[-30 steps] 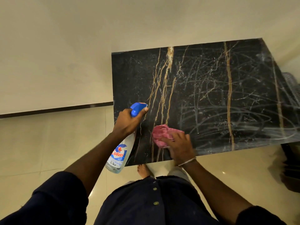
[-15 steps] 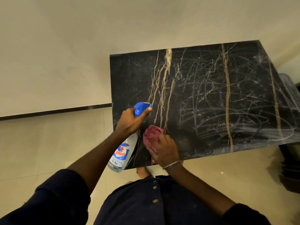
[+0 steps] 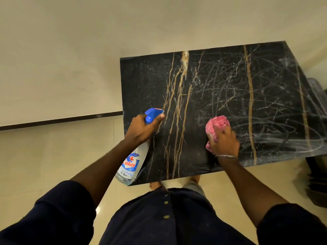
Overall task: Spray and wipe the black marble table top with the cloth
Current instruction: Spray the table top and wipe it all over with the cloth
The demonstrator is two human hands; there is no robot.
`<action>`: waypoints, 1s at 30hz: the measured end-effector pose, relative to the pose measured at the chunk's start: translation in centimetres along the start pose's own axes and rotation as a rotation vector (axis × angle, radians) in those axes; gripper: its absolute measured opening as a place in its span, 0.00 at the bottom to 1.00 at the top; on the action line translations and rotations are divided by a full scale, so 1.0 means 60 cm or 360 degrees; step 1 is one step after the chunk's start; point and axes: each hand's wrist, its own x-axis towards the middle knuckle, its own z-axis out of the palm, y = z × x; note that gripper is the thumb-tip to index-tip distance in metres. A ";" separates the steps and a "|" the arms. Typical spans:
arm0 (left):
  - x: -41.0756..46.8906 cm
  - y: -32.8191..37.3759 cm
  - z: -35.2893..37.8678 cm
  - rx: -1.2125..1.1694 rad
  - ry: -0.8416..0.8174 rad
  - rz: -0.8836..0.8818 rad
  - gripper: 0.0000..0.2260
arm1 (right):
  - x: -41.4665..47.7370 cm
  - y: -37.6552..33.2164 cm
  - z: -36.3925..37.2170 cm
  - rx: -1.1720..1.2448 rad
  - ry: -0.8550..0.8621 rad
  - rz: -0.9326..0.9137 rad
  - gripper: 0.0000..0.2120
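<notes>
Here, left grip around "Colin" spray bottle, right grip bunching pink cloth on marble top.

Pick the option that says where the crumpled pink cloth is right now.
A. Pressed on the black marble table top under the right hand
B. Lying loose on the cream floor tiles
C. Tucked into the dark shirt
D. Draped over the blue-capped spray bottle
A: the right hand presses the crumpled pink cloth onto the black marble table top, while the left hand holds the blue-capped spray bottle apart from it.
</notes>
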 end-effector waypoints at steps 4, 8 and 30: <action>0.004 -0.009 -0.005 -0.0009 0.0003 -0.0037 0.19 | 0.014 -0.043 -0.012 0.0128 0.0024 0.0344 0.24; 0.002 -0.014 -0.010 -0.0019 0.0015 -0.0062 0.18 | 0.009 -0.154 -0.019 0.0138 -0.0047 0.0032 0.23; 0.036 0.009 0.000 -0.0033 0.0013 -0.0111 0.19 | 0.081 -0.070 -0.023 -0.0035 -0.0125 0.0063 0.25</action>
